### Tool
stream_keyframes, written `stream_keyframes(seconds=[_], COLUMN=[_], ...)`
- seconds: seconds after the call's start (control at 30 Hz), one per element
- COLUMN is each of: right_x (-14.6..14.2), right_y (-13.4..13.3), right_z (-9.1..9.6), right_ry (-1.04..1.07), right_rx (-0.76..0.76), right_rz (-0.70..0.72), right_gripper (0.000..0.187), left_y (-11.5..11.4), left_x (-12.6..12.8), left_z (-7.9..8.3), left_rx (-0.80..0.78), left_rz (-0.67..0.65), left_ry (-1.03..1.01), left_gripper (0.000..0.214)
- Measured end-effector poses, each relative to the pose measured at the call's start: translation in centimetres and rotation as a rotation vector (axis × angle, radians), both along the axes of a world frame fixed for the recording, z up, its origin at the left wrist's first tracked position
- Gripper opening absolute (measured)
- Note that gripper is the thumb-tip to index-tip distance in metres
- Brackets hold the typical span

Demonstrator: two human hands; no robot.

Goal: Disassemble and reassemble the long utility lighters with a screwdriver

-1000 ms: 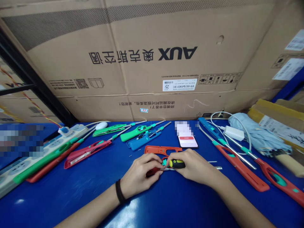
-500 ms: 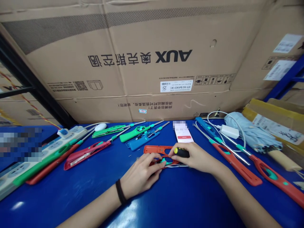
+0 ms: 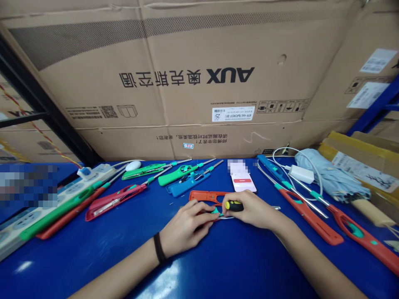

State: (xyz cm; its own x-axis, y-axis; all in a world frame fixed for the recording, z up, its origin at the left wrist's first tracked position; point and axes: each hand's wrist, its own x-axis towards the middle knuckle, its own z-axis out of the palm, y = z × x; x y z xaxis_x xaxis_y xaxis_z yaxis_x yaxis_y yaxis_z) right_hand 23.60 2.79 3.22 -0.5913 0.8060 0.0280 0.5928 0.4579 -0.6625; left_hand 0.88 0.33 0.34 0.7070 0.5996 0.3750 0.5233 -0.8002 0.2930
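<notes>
My left hand [image 3: 185, 226] pinches an opened red lighter body [image 3: 215, 212] with a teal trigger, flat on the blue table [image 3: 218, 265]. My right hand [image 3: 254, 209] grips a small screwdriver [image 3: 233, 205] with a black and yellow handle, held against that lighter. Just behind the hands lies an orange lighter shell half [image 3: 207, 196]. The lighter's metal tube [image 3: 274, 208] sticks out to the right past my right hand.
Several long lighters lie about: green [image 3: 179, 174] and blue [image 3: 187, 185] behind, red [image 3: 114, 199] at the left, orange ones [image 3: 311, 222] at the right. A phone [image 3: 241, 182], a white charger [image 3: 301, 173], a folded umbrella [image 3: 333, 180], a power strip [image 3: 46, 199]. Cardboard boxes [image 3: 187, 74] wall the back.
My right hand lifted the screwdriver back from the lighter, then brought it down against it again. The left hand kept its hold. The view shifted slightly.
</notes>
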Motion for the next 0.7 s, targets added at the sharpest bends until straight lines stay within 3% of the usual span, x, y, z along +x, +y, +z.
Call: stream_keyframes(seconds=[0.37, 0.57, 0.7], right_x=[0.2, 1.3, 1.4], right_y=[0.0, -0.1, -0.2], right_z=[0.0, 0.7, 0.8], right_ry=[0.036, -0.114, -0.199], right_rx=[-0.009, 0.046, 0.053], right_rz=[-0.024, -0.089, -0.092], right_gripper=[0.009, 0.026, 0.009], left_y=[0.0, 0.5, 0.7], left_x=[-0.1, -0.2, -0.4], left_z=[0.3, 0.0, 0.2], left_rx=[-0.001, -0.021, -0.078], left_rz=[-0.019, 0.005, 0.011], left_ry=[0.019, -0.106, -0.166], left_gripper=[0.031, 0.03, 0.025])
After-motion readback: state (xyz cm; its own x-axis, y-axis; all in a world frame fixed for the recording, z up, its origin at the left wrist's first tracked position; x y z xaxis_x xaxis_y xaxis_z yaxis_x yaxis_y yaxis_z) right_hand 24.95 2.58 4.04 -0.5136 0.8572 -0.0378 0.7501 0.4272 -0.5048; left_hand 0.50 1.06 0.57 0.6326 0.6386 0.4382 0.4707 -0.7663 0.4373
